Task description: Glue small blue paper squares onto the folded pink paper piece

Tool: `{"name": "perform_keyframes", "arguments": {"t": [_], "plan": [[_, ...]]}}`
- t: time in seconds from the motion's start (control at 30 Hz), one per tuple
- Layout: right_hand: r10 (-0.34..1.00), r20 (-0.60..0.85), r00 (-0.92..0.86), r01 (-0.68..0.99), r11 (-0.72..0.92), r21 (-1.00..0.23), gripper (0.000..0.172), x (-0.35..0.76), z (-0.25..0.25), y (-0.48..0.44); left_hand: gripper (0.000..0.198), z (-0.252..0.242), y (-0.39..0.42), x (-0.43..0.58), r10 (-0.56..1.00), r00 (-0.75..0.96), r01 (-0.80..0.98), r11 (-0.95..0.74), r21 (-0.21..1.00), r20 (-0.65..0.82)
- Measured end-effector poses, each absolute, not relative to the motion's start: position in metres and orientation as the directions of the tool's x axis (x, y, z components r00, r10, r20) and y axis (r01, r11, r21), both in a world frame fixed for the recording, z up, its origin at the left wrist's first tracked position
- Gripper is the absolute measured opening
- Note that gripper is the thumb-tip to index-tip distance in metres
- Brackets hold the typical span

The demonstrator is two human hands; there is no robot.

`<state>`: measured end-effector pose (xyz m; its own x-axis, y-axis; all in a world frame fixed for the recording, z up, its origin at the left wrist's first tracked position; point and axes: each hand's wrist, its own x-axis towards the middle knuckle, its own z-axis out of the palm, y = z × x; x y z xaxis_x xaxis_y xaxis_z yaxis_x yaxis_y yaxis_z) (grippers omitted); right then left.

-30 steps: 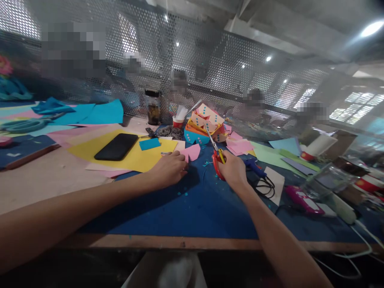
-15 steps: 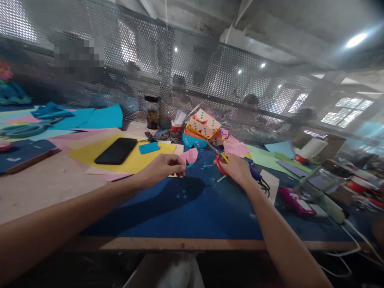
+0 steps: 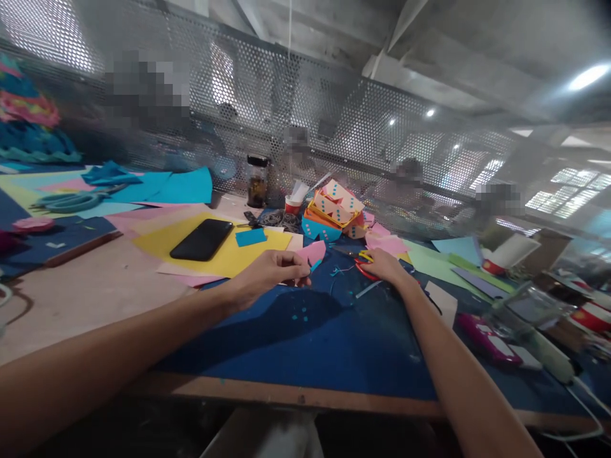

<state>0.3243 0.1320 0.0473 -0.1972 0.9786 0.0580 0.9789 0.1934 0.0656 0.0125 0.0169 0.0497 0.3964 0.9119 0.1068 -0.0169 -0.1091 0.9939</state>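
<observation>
My left hand (image 3: 272, 273) hovers just above the blue mat (image 3: 315, 337), fingers pinched together by the edge of a pink paper piece (image 3: 312, 252); what they pinch is too small to name. My right hand (image 3: 386, 266) lies low on the mat, closed on red-handled scissors (image 3: 365, 262) with a yellow inner grip. Tiny cyan paper bits (image 3: 298, 313) are scattered on the mat under my left hand.
A black phone (image 3: 202, 239) lies on yellow paper (image 3: 224, 254). Behind stand a pile of folded dotted paper shapes (image 3: 334, 207), a jar (image 3: 256, 181) and a red cup (image 3: 292, 205). Coloured sheets cover both sides. A pink tool (image 3: 487, 337) and cables lie right. A mesh screen backs the bench.
My left hand lifted off the mat and pinched its fingers near the pink paper. My right hand lowered the scissors from upright to flat on the mat, moving away from me.
</observation>
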Motion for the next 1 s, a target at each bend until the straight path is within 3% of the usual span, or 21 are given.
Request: {"name": "perform_keyframes", "arguments": {"t": [0.13, 0.23, 0.33, 0.4, 0.47, 0.53, 0.77, 1.0], "plan": [[0.977, 0.053, -0.206, 0.978, 0.206, -0.007, 0.028, 0.325, 0.048, 0.136, 0.018, 0.049, 0.017, 0.012, 0.918, 0.384, -0.013, -0.099, 0.995, 0.096], [0.966, 0.140, -0.218, 0.969, 0.231, -0.085, 0.031, 0.314, 0.057, 0.125, 0.017, 0.050, 0.016, 0.013, 0.921, 0.377, -0.007, -0.098, 0.995, 0.094], [0.927, 0.200, -0.317, 0.912, 0.356, -0.206, 0.032, 0.288, 0.071, 0.099, 0.018, 0.051, 0.015, 0.015, 0.924, 0.369, 0.010, -0.111, 0.994, 0.100], [0.883, 0.197, -0.427, 0.828, 0.469, -0.308, 0.038, 0.267, 0.077, 0.078, 0.019, 0.051, 0.015, 0.017, 0.924, 0.363, 0.019, -0.133, 0.991, 0.117], [0.798, 0.264, -0.541, 0.604, 0.588, -0.538, 0.039, 0.248, 0.080, 0.058, 0.019, 0.050, 0.015, 0.017, 0.924, 0.361, 0.026, -0.148, 0.989, 0.129], [0.774, 0.313, -0.550, 0.495, 0.605, -0.624, 0.034, 0.235, 0.079, 0.045, 0.019, 0.048, 0.015, 0.017, 0.921, 0.366, 0.033, -0.158, 0.987, 0.135], [0.811, 0.326, -0.486, 0.408, 0.540, -0.736, 0.029, 0.230, 0.072, 0.035, 0.016, 0.046, 0.012, 0.017, 0.909, 0.382, 0.031, -0.194, 0.981, 0.168], [0.797, 0.412, -0.441, 0.437, 0.592, -0.678, 0.018, 0.228, 0.072, 0.028, 0.016, 0.046, 0.013, 0.018, 0.904, 0.403, 0.026, -0.169, 0.985, 0.145]]}}
